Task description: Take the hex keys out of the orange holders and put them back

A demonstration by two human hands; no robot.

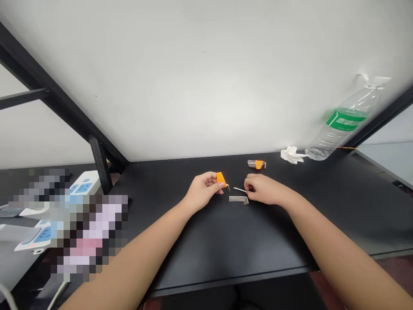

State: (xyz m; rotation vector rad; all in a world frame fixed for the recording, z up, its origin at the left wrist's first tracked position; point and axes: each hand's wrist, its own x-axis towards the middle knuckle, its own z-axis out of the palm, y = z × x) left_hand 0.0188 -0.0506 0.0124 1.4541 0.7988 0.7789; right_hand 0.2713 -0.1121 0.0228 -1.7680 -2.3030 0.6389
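Gripping orange wedge-shaped plastic holder (220,179) with left hand (205,187); pinching thin silver metal rod (239,189) with right hand (263,189), near L-shaped steel hex keys (238,199) on black table (232,245).

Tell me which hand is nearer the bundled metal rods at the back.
Right. The right hand is just in front of the bundled rods; the left hand is farther, to their left.
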